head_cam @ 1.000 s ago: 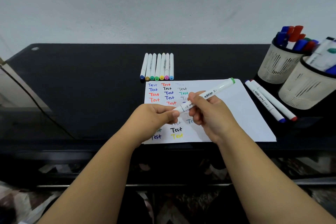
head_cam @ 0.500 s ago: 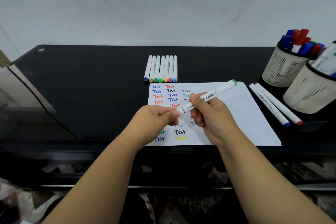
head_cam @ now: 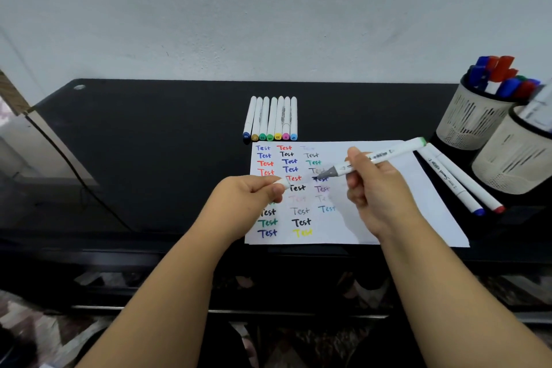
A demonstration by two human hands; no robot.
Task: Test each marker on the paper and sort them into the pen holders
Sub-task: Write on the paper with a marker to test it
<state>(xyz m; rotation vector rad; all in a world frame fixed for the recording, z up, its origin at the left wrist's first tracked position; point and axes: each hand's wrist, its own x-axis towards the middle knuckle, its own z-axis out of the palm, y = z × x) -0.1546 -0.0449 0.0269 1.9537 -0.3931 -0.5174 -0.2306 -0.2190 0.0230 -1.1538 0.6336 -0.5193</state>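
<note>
My right hand [head_cam: 372, 191] grips a white marker [head_cam: 388, 155] with a green end cap; its grey nib is bare and points left, above the paper [head_cam: 385, 185]. My left hand [head_cam: 254, 197] pinches the marker's white cap [head_cam: 282, 183], now apart from the nib. The white paper lies on the black table and bears several coloured "Test" words. Behind it, several capped markers [head_cam: 271, 118] lie in a neat row. Two beige mesh pen holders [head_cam: 475, 116] [head_cam: 513, 158] stand at the right, both with markers inside.
Two white markers [head_cam: 457, 182], one blue-tipped and one red-tipped, lie between the paper and the holders. The black table [head_cam: 149, 143] stands against a pale wall. A dark cable runs down at the left, and the table's front edge is near my forearms.
The cap has come off the marker: my left hand pulled it away to the left, and my right hand moved the marker right, baring the grey nib.
</note>
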